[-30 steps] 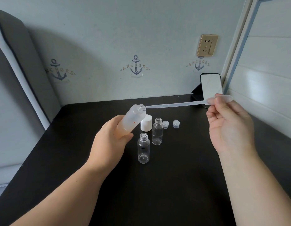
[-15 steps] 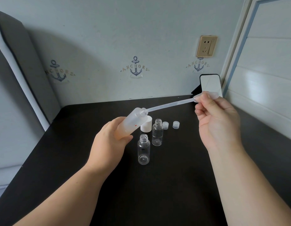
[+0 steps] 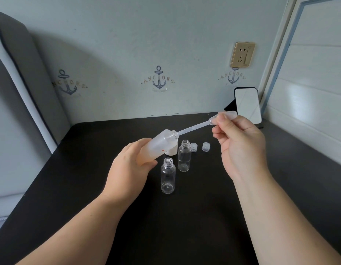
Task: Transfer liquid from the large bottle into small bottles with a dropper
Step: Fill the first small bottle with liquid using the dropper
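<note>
A black desk (image 3: 185, 226) fills the lower view. Above it, the left hand (image 3: 127, 169) wraps its grip round the large bottle (image 3: 158, 144), tilted with its open mouth toward the upper right. The right hand (image 3: 240, 146) pinches the bulb of the dropper (image 3: 194, 128), whose tip is inside that mouth. Two small bottles (image 3: 167, 175) stand uncapped and upright below the large one, near a white cap (image 3: 172, 150) and two small clear caps (image 3: 206, 146).

Soft, dim daylight, a broad shadow on the wall (image 3: 74, 60), sharp focus, wide-angle bending at edges.
</note>
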